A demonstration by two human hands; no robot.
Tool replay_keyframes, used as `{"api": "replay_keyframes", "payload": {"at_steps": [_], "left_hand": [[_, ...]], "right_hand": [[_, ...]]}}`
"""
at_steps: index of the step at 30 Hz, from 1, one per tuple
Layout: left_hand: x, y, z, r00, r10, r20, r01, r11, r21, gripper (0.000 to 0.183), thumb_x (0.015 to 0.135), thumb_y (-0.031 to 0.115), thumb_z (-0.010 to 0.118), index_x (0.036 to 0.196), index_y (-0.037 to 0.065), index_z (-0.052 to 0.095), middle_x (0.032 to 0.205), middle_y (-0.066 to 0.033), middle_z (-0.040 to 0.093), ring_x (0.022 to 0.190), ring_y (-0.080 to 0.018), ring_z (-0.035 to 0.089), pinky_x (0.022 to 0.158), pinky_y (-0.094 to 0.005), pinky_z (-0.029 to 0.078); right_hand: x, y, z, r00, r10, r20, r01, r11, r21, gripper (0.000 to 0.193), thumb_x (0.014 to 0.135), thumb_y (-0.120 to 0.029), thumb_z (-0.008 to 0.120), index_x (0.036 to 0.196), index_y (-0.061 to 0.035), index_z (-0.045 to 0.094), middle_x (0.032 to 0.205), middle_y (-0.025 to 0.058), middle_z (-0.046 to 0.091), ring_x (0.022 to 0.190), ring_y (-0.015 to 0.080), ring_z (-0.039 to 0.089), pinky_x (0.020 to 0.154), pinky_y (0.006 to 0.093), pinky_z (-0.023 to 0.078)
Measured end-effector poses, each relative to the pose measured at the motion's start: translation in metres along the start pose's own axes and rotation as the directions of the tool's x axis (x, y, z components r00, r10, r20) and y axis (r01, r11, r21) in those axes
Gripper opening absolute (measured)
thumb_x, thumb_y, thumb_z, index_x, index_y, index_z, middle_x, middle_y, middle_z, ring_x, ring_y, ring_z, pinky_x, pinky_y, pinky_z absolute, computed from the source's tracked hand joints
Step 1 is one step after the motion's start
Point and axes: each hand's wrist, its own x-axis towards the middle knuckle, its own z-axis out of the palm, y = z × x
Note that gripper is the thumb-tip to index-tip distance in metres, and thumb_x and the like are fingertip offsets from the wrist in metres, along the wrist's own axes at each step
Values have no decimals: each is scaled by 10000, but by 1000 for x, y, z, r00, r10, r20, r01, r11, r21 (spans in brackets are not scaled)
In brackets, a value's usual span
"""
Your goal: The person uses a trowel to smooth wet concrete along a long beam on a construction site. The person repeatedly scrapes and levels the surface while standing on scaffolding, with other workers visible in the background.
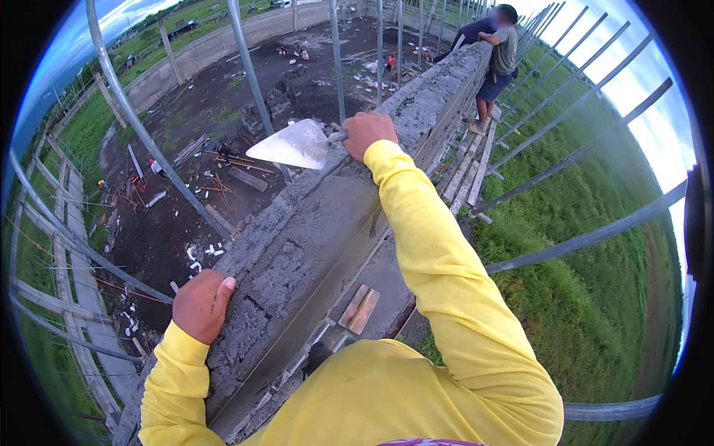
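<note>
A pointing trowel (296, 146) with a pale, mortar-smeared triangular blade is gripped by its handle in my right hand (370, 135), which is closed. The blade points left, over the far edge of a grey wall top (279, 256) coated in rough mortar. Lower left, my left hand (202, 303) is closed over the wall's far edge, thumb along the top; its fingertips are hidden. A taut string line (299, 316) runs along the wall's near side. Yellow sleeves cover both my arms.
Slanting metal poles (256, 82) rise on both sides. Two people (494, 63) lean on the wall farther along, one standing on wooden planks (470, 167). A wooden block (359, 308) lies below the wall's near side. Far below are dark ground with debris and grass (573, 320).
</note>
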Motion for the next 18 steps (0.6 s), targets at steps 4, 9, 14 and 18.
{"api": "replay_keyframes", "payload": {"at_steps": [4, 9, 14, 18], "left_hand": [[0, -1, 0, 1000, -12, -17, 12, 999, 34, 298, 1128, 251, 648, 975, 2, 703, 920, -213, 656, 895, -457, 659, 785, -505, 527], [0, -1, 0, 999, 3, -44, -3, 1000, -2, 282, 1112, 242, 674, 962, 3, 695, 916, -215, 653, 891, -458, 660, 774, -501, 522], [-1, -1, 2, 999, -26, -25, 26, 1000, -3, 327, 1102, 300, 700, 971, 1, 696, 933, -216, 666, 885, -468, 669, 770, -507, 528], [-1, -4, 4, 995, -87, 42, 87, 996, 11, 349, 1102, 336, 705, 999, 3, 714, 950, -220, 677, 890, -475, 680, 783, -504, 542]], "right_hand": [[1, 0, 2, 1000, 16, 16, -16, 1000, 22, 268, 943, -331, 770, 1140, -171, 857, 1192, 112, 816, 1214, 355, 742, 1043, 514, 564], [0, 1, 4, 1000, 0, 3, 0, 999, 44, 276, 950, -287, 749, 1169, -160, 859, 1217, 111, 813, 1220, 343, 741, 1042, 515, 555], [0, 1, 2, 1000, -9, 3, 9, 999, 32, 272, 944, -287, 755, 1158, -153, 856, 1215, 110, 811, 1218, 341, 741, 1045, 520, 553], [0, 1, 3, 1000, -16, 16, 16, 1000, 24, 264, 927, -314, 770, 1126, -159, 847, 1202, 109, 803, 1224, 348, 733, 1045, 525, 557]]}}
